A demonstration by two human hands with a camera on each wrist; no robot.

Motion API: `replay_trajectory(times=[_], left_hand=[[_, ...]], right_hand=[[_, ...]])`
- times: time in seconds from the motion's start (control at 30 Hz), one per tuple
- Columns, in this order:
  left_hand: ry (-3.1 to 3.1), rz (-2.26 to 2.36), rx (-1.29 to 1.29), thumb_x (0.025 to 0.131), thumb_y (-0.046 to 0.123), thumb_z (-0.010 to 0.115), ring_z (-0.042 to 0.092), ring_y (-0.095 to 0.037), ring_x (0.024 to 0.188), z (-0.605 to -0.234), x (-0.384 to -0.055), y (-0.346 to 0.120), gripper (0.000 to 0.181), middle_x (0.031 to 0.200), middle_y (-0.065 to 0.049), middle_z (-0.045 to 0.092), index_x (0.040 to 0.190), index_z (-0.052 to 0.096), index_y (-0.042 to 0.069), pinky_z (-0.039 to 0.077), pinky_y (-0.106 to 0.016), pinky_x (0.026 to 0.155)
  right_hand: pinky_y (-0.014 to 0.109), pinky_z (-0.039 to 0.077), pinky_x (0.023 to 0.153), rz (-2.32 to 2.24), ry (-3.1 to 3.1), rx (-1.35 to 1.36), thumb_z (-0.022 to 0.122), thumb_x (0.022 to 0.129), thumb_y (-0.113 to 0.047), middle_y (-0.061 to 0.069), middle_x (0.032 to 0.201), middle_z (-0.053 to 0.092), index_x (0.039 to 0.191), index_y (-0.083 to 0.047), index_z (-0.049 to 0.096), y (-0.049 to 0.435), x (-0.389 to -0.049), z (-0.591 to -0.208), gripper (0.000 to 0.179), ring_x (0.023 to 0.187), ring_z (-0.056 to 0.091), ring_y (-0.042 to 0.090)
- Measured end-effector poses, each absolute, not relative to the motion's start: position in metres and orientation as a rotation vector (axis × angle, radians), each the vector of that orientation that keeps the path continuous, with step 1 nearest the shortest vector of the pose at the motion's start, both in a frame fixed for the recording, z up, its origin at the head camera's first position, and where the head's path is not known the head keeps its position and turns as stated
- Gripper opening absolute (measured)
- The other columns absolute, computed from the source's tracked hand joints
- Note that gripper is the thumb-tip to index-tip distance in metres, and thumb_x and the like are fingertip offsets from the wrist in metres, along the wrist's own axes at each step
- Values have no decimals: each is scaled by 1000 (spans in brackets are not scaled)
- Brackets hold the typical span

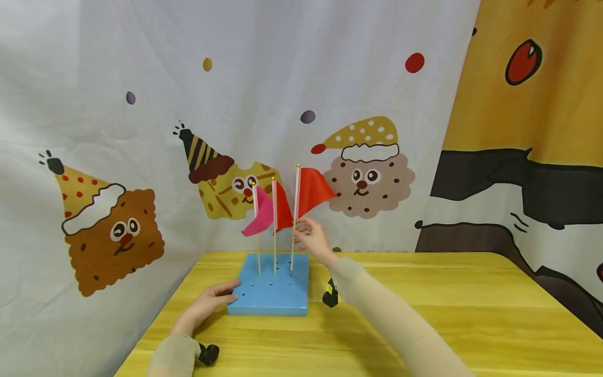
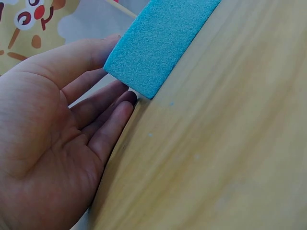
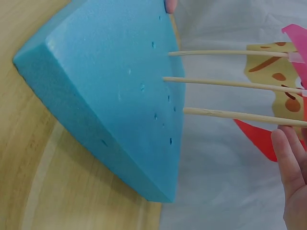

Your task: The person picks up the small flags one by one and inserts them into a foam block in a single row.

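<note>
Three flags on thin wooden sticks stand over a light blue foam block (image 1: 268, 301) with small holes in its top. A pink flag (image 1: 265, 212) is leftmost, a red flag (image 1: 282, 209) is in the middle, and another red flag (image 1: 313, 191) is at the right. My right hand (image 1: 314, 242) pinches the right flag's stick below the cloth; in the right wrist view that stick's lower end (image 3: 189, 110) appears just off the foam surface. The other two sticks are set in the block. My left hand (image 1: 207, 306) touches the block's left side with fairly straight fingers.
The block lies on a wood-grain table (image 1: 424, 314). Behind it hangs a white curtain (image 1: 264, 78) printed with cartoon biscuits and cheese. Black wrist-camera pieces show at both sleeves, such as the right one (image 1: 331, 296).
</note>
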State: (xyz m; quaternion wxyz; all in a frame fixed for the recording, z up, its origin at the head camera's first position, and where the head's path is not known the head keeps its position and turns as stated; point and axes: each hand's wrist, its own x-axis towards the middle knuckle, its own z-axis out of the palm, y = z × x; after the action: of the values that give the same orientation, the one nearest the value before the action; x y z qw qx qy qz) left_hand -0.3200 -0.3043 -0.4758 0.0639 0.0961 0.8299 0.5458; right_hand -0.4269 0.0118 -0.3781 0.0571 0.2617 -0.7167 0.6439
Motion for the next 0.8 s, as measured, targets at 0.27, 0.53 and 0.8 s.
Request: replay_trajectory(times=[0.27, 0.53, 0.8], left_hand=[[2484, 1664, 307, 96, 29, 63, 38, -39, 134, -475, -319, -304, 55, 149, -19, 40, 144, 48, 7, 32, -55, 107], [2495, 1669, 307, 96, 28, 63, 38, -39, 134, -472, -320, -303, 55, 149, -18, 41, 144, 48, 7, 32, -56, 107], [2466, 1677, 325, 96, 27, 62, 36, -39, 135, -474, -321, -304, 55, 150, -19, 38, 145, 47, 6, 33, -54, 107]], right_hand=[[54, 57, 67, 1914, -2225, 751, 62, 96, -7, 16, 95, 65, 121, -2, 57, 2, -427, -385, 26, 86, 63, 49], [55, 56, 66, 1877, -2241, 767, 62, 95, -6, 17, 94, 65, 123, 1, 57, 1, -431, -392, 28, 76, 66, 37], [54, 57, 66, 1876, -2246, 760, 62, 96, -7, 13, 92, 64, 123, 2, 56, 2, -433, -398, 29, 70, 65, 24]])
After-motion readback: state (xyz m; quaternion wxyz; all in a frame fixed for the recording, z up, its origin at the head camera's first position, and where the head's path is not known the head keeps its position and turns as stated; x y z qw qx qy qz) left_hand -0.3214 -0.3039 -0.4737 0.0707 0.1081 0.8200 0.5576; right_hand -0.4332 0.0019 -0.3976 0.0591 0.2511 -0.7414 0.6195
